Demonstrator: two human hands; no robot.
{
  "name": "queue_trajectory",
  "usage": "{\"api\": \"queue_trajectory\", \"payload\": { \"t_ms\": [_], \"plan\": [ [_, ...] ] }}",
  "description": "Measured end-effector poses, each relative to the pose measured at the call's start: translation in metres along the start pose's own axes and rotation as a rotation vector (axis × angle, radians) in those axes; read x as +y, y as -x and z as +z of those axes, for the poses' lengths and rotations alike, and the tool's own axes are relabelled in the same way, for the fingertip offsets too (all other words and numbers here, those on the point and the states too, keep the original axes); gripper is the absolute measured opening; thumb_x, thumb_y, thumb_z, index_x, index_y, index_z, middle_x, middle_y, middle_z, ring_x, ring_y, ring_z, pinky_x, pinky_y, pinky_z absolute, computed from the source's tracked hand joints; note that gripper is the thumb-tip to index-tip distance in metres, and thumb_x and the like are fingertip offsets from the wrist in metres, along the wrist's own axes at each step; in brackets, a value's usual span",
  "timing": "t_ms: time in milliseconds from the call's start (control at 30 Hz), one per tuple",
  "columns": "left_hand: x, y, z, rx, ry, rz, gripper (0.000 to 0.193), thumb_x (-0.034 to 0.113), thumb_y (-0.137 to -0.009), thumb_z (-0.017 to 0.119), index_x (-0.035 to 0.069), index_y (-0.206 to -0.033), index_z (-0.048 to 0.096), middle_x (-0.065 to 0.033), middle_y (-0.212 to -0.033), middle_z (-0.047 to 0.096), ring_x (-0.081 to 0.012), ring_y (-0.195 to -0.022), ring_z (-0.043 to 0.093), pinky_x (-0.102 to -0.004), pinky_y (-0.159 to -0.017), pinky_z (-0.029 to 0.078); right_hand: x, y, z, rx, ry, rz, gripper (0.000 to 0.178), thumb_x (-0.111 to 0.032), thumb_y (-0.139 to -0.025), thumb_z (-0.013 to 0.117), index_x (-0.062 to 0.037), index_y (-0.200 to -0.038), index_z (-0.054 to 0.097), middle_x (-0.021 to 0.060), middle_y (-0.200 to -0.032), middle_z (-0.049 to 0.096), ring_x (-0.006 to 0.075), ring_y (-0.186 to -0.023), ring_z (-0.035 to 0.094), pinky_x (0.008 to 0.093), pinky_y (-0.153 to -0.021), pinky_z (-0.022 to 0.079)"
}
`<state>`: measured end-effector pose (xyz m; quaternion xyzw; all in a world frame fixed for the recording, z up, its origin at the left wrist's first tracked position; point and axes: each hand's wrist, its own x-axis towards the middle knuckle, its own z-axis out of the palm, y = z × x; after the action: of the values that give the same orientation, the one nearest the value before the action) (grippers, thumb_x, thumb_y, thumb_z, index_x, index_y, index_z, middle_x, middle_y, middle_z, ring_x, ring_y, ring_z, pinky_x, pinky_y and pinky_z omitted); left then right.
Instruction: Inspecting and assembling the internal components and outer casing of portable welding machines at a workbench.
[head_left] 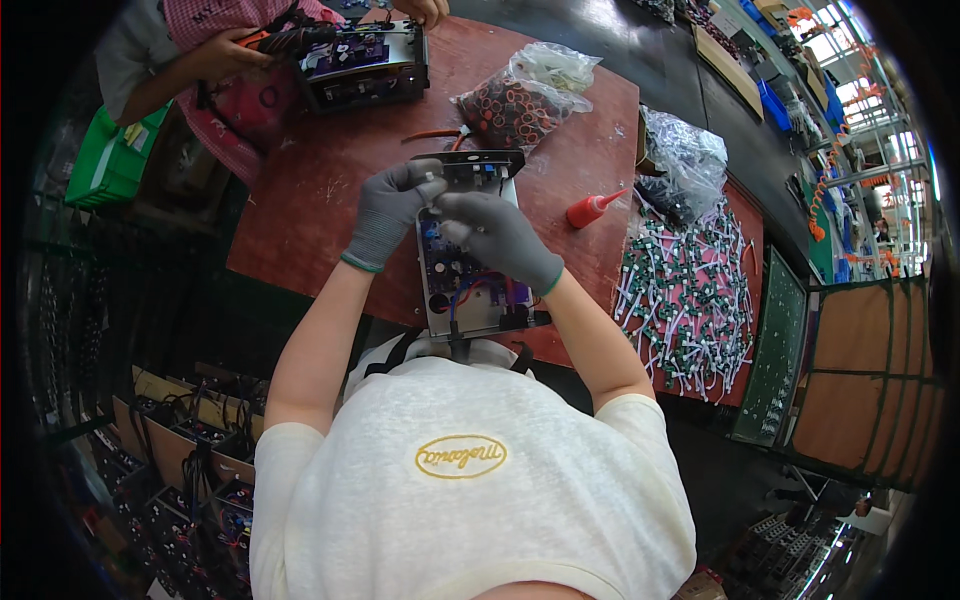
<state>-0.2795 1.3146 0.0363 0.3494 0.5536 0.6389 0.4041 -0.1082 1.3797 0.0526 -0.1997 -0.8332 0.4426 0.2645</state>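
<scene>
An open metal device housing (470,318) with purple circuit boards and coloured wires stands in front of me at the table's near edge. My left hand (388,212), in a grey knit glove, is closed in a pinch over its far left part. A small white piece, perhaps a connector, shows at those fingertips. My right hand (502,240), gloved alike, reaches over the boards with its fingers curled toward the left fingertips. Its fingers are slightly blurred, and what they hold is hidden. Beyond both hands rises the housing's black end panel (482,158), with an orange-red cable (432,134) beside it.
A red bottle (590,209) with a pointed nozzle lies on the reddish table (330,215). Farther off is a clear bag of orange and black rings (515,108). Many small white-and-green cable boards (690,300) cover the right side. Across the table, a person handles another housing (365,65).
</scene>
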Motion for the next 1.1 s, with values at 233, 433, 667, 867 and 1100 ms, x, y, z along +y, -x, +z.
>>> {"api": "queue_trajectory", "payload": {
  "t_ms": [233, 433, 667, 867, 1100],
  "plan": [
    [-0.002, -0.009, 0.018, -0.108, -0.122, -0.024, 0.043, 0.0, -0.087, 0.066, -0.002, -0.13, 0.057, -0.0063, -0.103, 0.069, -0.0092, -0.091, 0.064, -0.0235, -0.081, 0.054, 0.026, -0.005, -0.008, 0.354, 0.141, -0.005, 0.024, -0.014, -0.086, 0.068, -0.0047, -0.108, 0.069, 0.0148, -0.097, 0.069, 0.0283, -0.089, 0.067, 0.0369, -0.078, 0.052],
    [-0.004, -0.01, 0.015, -0.209, 0.014, -0.06, 0.051, 0.001, -0.089, 0.063, -0.003, -0.138, 0.048, -0.011, -0.113, 0.066, -0.0117, -0.097, 0.064, -0.0262, -0.087, 0.053, 0.04, -0.014, 0.006, 0.354, -0.181, 0.186, 0.021, -0.013, -0.089, 0.065, -0.0004, -0.106, 0.069, 0.0126, -0.093, 0.07, 0.0205, -0.084, 0.067, 0.0322, -0.075, 0.052],
    [-0.002, 0.0, 0.003, -0.243, 0.044, -0.053, 0.05, 0.012, -0.089, 0.068, -0.003, -0.134, 0.051, -0.0073, -0.109, 0.066, -0.0117, -0.096, 0.063, -0.0252, -0.085, 0.052, 0.037, -0.01, 0.003, 0.294, -0.483, 0.424, 0.019, -0.013, -0.098, 0.055, -0.0006, -0.108, 0.065, 0.0005, -0.085, 0.064, 0.0052, -0.071, 0.054, 0.0207, -0.063, 0.044],
    [-0.005, -0.001, 0.01, -0.127, -0.721, 0.206, 0.023, 0.016, -0.085, 0.072, 0.003, -0.104, 0.071, -0.0064, -0.086, 0.066, -0.0145, -0.083, 0.065, -0.0269, -0.074, 0.051, 0.031, -0.011, 0.01, 0.291, -0.379, 0.218, 0.018, -0.012, -0.097, 0.055, -0.0017, -0.109, 0.065, -0.0014, -0.085, 0.062, 0.0031, -0.069, 0.05, 0.0186, -0.062, 0.042],
    [-0.007, -0.001, 0.022, -0.002, -0.753, 0.194, 0.019, 0.022, -0.085, 0.067, 0.007, -0.095, 0.071, -0.0123, -0.092, 0.065, -0.0312, -0.083, 0.065, -0.0399, -0.074, 0.051, 0.031, -0.006, 0.004, 0.363, -0.369, 0.373, 0.019, -0.011, -0.095, 0.059, 0.0021, -0.105, 0.067, 0.0004, -0.087, 0.065, 0.0055, -0.076, 0.056, 0.021, -0.068, 0.046]
  ]
}}
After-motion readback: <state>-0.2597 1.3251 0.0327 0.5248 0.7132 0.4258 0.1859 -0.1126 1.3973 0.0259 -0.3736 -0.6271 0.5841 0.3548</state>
